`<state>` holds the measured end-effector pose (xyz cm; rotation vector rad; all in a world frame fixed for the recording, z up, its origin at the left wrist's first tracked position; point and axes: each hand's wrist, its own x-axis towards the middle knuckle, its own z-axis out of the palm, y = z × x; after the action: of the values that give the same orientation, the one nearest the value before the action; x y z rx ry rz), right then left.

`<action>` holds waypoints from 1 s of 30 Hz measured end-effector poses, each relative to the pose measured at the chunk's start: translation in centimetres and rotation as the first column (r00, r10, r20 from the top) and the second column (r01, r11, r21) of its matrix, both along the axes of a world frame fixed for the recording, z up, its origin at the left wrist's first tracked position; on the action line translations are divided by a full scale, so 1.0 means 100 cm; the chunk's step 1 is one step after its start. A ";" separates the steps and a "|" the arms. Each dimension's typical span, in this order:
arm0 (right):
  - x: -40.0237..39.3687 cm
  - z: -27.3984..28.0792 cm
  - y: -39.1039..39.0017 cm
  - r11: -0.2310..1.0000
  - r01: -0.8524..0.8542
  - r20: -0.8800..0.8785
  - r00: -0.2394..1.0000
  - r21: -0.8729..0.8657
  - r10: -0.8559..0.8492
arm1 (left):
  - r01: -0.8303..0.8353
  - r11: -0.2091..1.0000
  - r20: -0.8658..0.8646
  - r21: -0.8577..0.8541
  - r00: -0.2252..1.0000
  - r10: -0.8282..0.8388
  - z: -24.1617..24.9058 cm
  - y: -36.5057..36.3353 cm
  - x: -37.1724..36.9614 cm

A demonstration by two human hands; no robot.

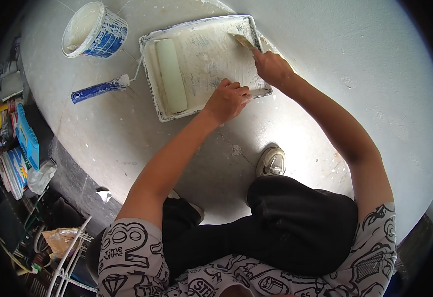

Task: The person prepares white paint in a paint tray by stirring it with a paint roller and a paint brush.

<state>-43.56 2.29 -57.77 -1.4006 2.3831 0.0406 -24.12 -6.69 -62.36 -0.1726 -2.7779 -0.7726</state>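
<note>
My right hand [272, 69] is closed round the handle of a scraper [243, 41], its blade over the upper right part of the paint tray [211, 54]. At the tray's lower edge is my left hand [228, 101], its fingers curled; what they hold, if anything, is hidden. A paint roller with a pale sleeve [172, 75] lies along the left side of the tray. The roller's blue handle [99, 89] sticks out to the left over the floor. White paint coats the tray.
A white and blue bucket [106, 34] with white paint inside stands left of the tray. My shoe [272, 161] is below the tray. Books [14, 171], a plastic bag [41, 176] and a wire rack [71, 252] are at the left. A pale wall [370, 74] rises at the right.
</note>
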 end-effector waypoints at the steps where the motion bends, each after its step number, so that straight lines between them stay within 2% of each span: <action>1: -0.002 -0.004 -0.002 1.000 -0.006 0.003 1.000 -0.010 0.006 | -0.003 1.000 0.006 0.008 1.000 0.003 0.000 -0.001 -0.001; 7: 0.014 -0.001 0.016 1.000 0.023 -0.046 0.999 0.012 -0.022 | -0.009 1.000 0.028 0.022 1.000 0.008 0.000 0.000 0.002; 10: -0.005 0.008 -0.011 0.999 0.032 -0.014 0.999 0.024 -0.031 | -0.006 1.000 0.009 0.018 1.000 0.006 -0.001 0.000 -0.001; 11: -0.014 0.005 -0.022 1.000 0.017 -0.072 0.997 0.010 -0.016 | -0.007 1.000 0.006 0.018 1.000 0.007 -0.001 0.000 -0.001; 14: -0.017 0.000 -0.020 0.999 -0.011 -0.105 0.994 -0.049 0.006 | -0.002 1.000 0.015 0.019 1.000 0.002 0.002 -0.004 -0.002; 18: 0.014 0.005 0.020 0.997 -0.040 -0.153 0.987 0.062 0.049 | -0.009 1.000 0.011 0.028 1.000 0.009 0.000 -0.002 0.002; 22: 0.022 0.031 0.009 0.985 0.065 -0.016 0.998 0.158 -0.063 | 0.005 1.000 0.010 0.023 1.000 -0.005 -0.001 -0.002 0.002; 25: 0.011 0.019 -0.002 0.990 0.098 0.051 0.993 0.105 -0.103 | -0.008 0.998 -0.013 0.055 1.000 0.009 -0.004 -0.002 -0.002; 30: -0.002 0.008 -0.007 0.993 -0.023 -0.038 0.999 0.114 0.027 | -0.046 0.996 -0.014 0.078 0.999 0.047 -0.006 -0.006 -0.009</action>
<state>-43.77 1.54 -57.02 -1.3891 2.3550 0.2084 -25.01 -7.28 -62.95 -0.0989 -2.7214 -0.8618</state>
